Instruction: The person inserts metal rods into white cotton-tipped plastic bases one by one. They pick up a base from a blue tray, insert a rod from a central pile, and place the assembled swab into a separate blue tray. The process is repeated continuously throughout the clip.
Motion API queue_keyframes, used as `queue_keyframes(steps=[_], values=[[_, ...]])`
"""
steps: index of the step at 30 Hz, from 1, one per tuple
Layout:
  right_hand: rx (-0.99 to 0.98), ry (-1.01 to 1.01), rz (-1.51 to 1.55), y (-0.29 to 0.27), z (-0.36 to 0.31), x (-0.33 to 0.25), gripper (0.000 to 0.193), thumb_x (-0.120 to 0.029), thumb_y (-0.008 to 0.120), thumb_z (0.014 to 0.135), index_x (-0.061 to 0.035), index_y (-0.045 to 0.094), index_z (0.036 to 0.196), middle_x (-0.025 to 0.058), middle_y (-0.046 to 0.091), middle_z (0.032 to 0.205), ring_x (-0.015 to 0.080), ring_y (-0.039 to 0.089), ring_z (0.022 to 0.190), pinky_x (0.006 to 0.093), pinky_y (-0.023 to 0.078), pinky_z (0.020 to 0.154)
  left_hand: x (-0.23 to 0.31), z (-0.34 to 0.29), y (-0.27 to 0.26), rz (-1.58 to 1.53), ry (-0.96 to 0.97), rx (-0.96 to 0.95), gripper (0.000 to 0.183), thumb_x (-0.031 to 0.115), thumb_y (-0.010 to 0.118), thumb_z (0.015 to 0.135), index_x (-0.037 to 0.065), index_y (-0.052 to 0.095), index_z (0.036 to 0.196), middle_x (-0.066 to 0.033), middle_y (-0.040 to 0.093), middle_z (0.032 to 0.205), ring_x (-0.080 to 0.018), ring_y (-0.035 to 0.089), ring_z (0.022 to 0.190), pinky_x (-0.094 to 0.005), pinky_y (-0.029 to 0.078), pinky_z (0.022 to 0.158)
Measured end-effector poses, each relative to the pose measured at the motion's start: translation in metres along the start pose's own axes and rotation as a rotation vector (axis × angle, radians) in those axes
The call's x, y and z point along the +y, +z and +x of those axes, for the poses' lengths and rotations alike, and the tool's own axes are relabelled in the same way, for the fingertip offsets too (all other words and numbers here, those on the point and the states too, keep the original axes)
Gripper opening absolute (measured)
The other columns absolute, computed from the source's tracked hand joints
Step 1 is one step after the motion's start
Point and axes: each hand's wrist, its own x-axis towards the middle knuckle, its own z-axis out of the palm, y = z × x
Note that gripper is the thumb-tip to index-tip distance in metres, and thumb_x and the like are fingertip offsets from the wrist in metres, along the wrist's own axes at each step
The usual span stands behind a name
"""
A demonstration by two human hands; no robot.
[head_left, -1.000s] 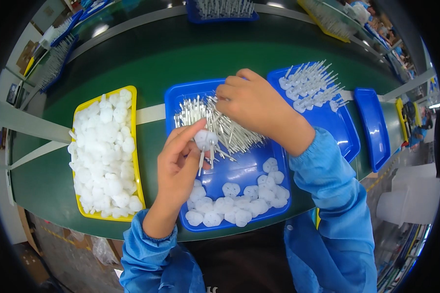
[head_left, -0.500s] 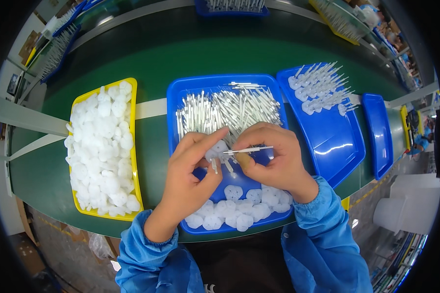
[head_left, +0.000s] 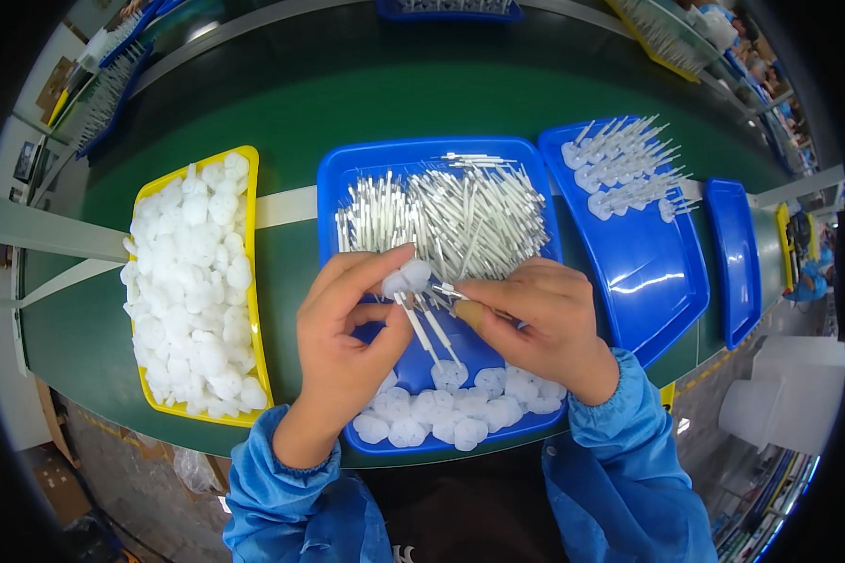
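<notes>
My left hand [head_left: 341,328] pinches a translucent white, petal-edged plastic disc [head_left: 407,278] between thumb and fingers. From that disc, slim white rods [head_left: 428,328] point down toward me. My right hand [head_left: 545,310] is closed close beside it, with thumb and fingers on a thin white rod [head_left: 449,291] whose tip is near the disc's edge. Whether this tip touches the disc, I cannot tell. Both hands are above a blue tray [head_left: 326,178] that holds a pile of loose white rods [head_left: 479,220] at its far end and several similar discs [head_left: 437,408] at its near end.
To the left stands a yellow tray [head_left: 260,357] heaped with white discs [head_left: 192,291]. Another blue tray [head_left: 652,291], at the right, carries discs with upright rods [head_left: 620,178] at its far end. Beyond it lies a narrower blue tray [head_left: 734,267]. All rest on a green table [head_left: 272,103].
The disc in my left hand has tilted, and its rods now show hanging toward me. The right-hand rod, earlier level across my fingers, now shows mainly its tip by the disc.
</notes>
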Motion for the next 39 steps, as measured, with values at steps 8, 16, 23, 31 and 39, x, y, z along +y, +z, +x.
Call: queue_keyframes(steps=[8, 16, 23, 31, 39], values=[[0.004, 0.086, -0.010, 0.006, -0.003, -0.010, 0.025, -0.004, 0.092, 0.083, -0.0047, 0.087, 0.107, 0.0078, 0.073, 0.070, 0.0196, 0.068, 0.057, 0.0324, 0.051, 0.056, 0.003, -0.001, 0.001, 0.101, 0.050, -0.025, 0.049, -0.020, 0.068, 0.094, -0.005, 0.075, 0.140, -0.0122, 0.064, 0.132, -0.0187, 0.072, 0.120, -0.0252, 0.065, 0.092], [0.032, 0.129, 0.024, 0.014, -0.001, -0.007, 0.015, -0.012, 0.090, 0.089, -0.0095, 0.084, 0.103, 0.0058, 0.074, 0.071, 0.0244, 0.069, 0.058, 0.0369, 0.053, 0.057, 0.002, 0.000, 0.007, 0.124, 0.039, -0.006, 0.049, -0.014, 0.074, 0.093, 0.005, 0.081, 0.138, -0.0183, 0.082, 0.130, -0.0185, 0.080, 0.106, -0.0296, 0.068, 0.087], [-0.027, 0.137, -0.083, 0.010, -0.001, -0.007, 0.017, -0.017, 0.089, 0.090, -0.0095, 0.083, 0.103, 0.0019, 0.072, 0.072, 0.0188, 0.066, 0.060, 0.0351, 0.047, 0.063, 0.006, -0.003, 0.007, 0.297, 0.081, -0.013, 0.048, -0.011, 0.079, 0.089, 0.005, 0.083, 0.134, -0.0178, 0.085, 0.110, -0.0228, 0.082, 0.084, -0.0311, 0.064, 0.077], [-0.009, -0.201, -0.542, 0.008, -0.001, -0.013, 0.016, -0.017, 0.087, 0.086, -0.0081, 0.081, 0.098, -0.0038, 0.066, 0.070, 0.0136, 0.064, 0.062, 0.0335, 0.042, 0.068, 0.009, -0.005, 0.009, 0.471, 0.154, -0.013, 0.050, -0.012, 0.080, 0.086, 0.004, 0.083, 0.133, -0.0196, 0.084, 0.101, -0.0255, 0.082, 0.081, -0.0331, 0.063, 0.074], [0.029, -0.219, -0.360, 0.008, 0.003, -0.002, 0.018, -0.014, 0.088, 0.085, -0.0074, 0.081, 0.100, -0.0041, 0.067, 0.071, 0.0120, 0.062, 0.060, 0.0335, 0.041, 0.067, 0.006, -0.008, 0.008, 0.324, 0.052, -0.030, 0.052, -0.011, 0.081, 0.089, 0.006, 0.082, 0.138, -0.0185, 0.084, 0.097, -0.0207, 0.082, 0.080, -0.0298, 0.064, 0.074]])
